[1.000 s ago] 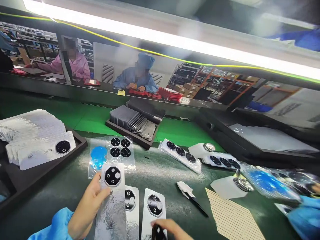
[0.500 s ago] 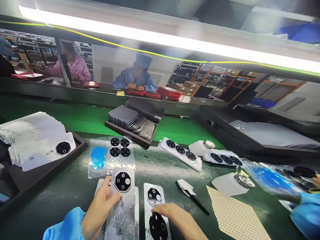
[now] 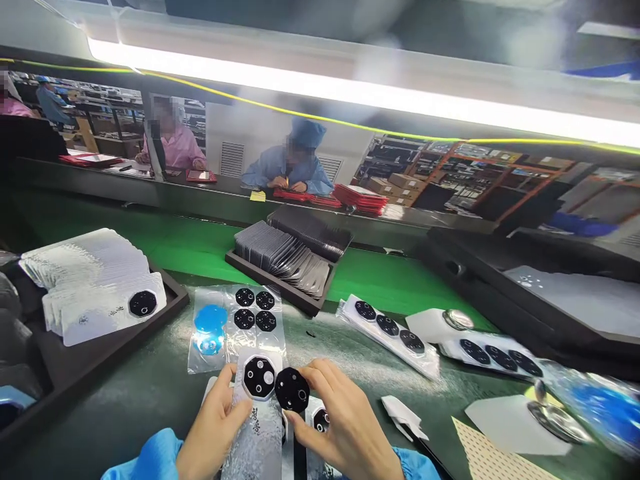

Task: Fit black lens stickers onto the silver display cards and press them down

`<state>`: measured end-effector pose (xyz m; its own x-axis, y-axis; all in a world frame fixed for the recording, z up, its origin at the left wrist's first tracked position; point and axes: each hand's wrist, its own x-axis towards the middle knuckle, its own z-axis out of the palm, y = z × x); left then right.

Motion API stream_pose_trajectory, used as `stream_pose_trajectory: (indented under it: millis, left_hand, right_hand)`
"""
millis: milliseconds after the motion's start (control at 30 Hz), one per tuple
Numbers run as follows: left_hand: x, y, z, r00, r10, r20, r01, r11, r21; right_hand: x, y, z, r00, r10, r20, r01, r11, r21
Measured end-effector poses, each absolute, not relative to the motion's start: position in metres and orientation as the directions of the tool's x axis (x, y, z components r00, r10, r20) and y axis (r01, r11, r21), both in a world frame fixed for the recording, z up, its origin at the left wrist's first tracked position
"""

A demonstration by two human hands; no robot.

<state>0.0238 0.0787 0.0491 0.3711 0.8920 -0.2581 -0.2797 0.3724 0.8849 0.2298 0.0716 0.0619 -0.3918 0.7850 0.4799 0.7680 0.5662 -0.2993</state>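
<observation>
My left hand (image 3: 213,423) is closed on the left edge of a silvery patterned panel (image 3: 255,433), which has a black octagonal area with round openings at its top. Between the thumb and fingers of my right hand (image 3: 343,417) is a black octagonal disc (image 3: 293,390), beside the right edge of that area. Whether disc and panel touch, I cannot tell. Another panel with a black octagonal part (image 3: 321,419) lies partly hidden behind my right hand. Beyond my hands, a clear film sheet (image 3: 275,341) bears several black discs, next to a blue film piece (image 3: 210,320).
At left, a black tray (image 3: 173,293) holds fanned panels (image 3: 100,287). A dark tray (image 3: 305,303) of thin plates stands behind. Rightward are disc strips (image 3: 390,333), metal-topped bottles (image 3: 525,417), a cloth-wrapped tool (image 3: 403,417) and a dotted sheet (image 3: 495,453). People sit beyond the bench.
My right hand has lifted the black disc from over the right-hand panel and brought it up and left beside the held panel. My left hand keeps its hold. The view has shifted slightly.
</observation>
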Motion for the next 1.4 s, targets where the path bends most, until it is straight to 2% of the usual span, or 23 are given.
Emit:
stream_pose_trajectory:
  millis: [200, 800, 1400]
  left_hand:
    - [0.0253, 0.0798, 0.0518, 0.393, 0.868, -0.303, -0.317, 0.437, 0.841]
    - [0.0235, 0.0806, 0.0546, 0.401, 0.848, -0.347, -0.286, 0.475, 0.832]
    - [0.0218, 0.0807, 0.0537, 0.403, 0.855, -0.326, -0.253, 0.446, 0.858]
  right_hand:
    - [0.2357, 0.074, 0.0591, -0.373, 0.801, 0.468, 0.766, 0.55, -0.332]
    - [0.2404, 0.0753, 0.0523, -0.35, 0.842, 0.41, 0.764, 0.51, -0.395]
    - [0.2409, 0.0757, 0.0555, -0.358, 0.837, 0.415, 0.779, 0.513, -0.362]
